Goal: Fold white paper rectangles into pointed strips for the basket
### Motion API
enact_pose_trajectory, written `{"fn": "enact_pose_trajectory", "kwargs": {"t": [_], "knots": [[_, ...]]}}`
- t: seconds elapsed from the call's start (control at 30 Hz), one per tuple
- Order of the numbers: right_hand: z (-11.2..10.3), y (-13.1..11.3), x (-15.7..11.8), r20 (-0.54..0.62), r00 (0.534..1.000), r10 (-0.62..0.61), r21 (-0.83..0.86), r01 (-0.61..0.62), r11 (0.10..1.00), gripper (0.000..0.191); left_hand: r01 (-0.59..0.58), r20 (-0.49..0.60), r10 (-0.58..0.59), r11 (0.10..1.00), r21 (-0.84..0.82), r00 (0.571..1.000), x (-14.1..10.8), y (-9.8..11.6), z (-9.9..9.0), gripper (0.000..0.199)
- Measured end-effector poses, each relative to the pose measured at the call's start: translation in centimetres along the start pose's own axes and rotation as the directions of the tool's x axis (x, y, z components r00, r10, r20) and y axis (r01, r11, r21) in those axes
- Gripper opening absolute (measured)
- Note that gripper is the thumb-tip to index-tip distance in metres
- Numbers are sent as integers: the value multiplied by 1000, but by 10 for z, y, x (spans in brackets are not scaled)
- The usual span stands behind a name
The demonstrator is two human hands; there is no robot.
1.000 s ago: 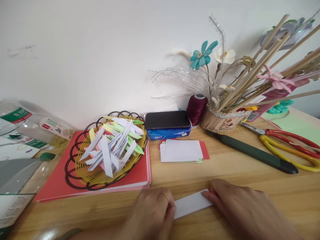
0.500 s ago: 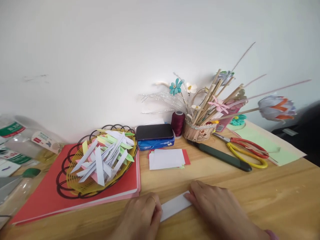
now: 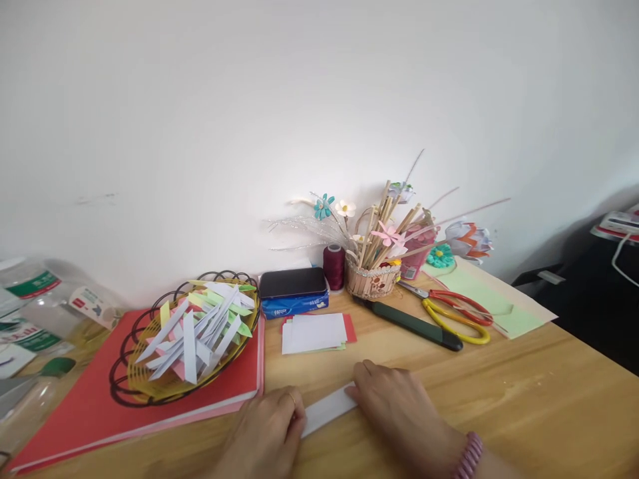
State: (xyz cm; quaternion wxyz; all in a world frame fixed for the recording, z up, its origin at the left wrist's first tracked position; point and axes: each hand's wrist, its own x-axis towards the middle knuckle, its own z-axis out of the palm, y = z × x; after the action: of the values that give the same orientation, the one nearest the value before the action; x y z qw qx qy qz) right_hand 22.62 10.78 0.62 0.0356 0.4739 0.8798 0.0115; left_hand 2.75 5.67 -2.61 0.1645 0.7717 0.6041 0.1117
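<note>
A white folded strip of paper (image 3: 328, 411) lies on the wooden table between my two hands. My left hand (image 3: 269, 426), with a ring on one finger, is closed at the strip's left end, its fingers curled. At the other end my right hand (image 3: 394, 406) grips the paper with thumb and fingers pressed down, a pink coil band around the wrist. Beyond the hands is a small stack of white, red and green paper rectangles (image 3: 313, 332). To the left, a yellow and black basket (image 3: 132, 372) holds many folded paper pieces (image 3: 200, 339).
Under the basket lies red paper (image 3: 219, 399). Plastic bottles (image 3: 40, 299) stand at left. Behind are a phone (image 3: 292, 283) on a blue packet (image 3: 294, 305), dark red thread (image 3: 334, 268) and a flower-filled holder (image 3: 372, 283). A dark green tool (image 3: 414, 324) and scissors (image 3: 456, 316) lie right.
The camera view has shifted, so the table items appear further left and slightly lower. Both hands still hold the strip, and more of the right wrist shows.
</note>
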Motion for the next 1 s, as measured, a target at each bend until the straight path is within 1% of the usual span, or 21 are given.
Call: {"fn": "enact_pose_trajectory", "kwargs": {"t": [0.2,0.37,0.47,0.6,0.73,1.0], "knots": [[9,23,2,-44,999,0,24,1,1000,15,-1,-51,1,1000,-17,999,18,12,6,18],[21,35,2,-120,992,-28,34,32,999,15,-10,-95,3,997,-77,995,23,17,10,17],[29,40,2,-174,983,-48,37,55,998,16,-7,-116,-9,991,-137,993,24,17,11,17],[41,43,3,-256,965,-51,49,66,997,18,32,-118,-59,976,-216,991,25,17,11,16],[47,45,2,-322,945,-60,69,87,994,19,54,-137,-91,966,-255,986,27,18,9,16],[48,48,-1,-362,930,-69,143,129,981,21,107,-108,-142,953,-282,984,23,20,6,12]]}}
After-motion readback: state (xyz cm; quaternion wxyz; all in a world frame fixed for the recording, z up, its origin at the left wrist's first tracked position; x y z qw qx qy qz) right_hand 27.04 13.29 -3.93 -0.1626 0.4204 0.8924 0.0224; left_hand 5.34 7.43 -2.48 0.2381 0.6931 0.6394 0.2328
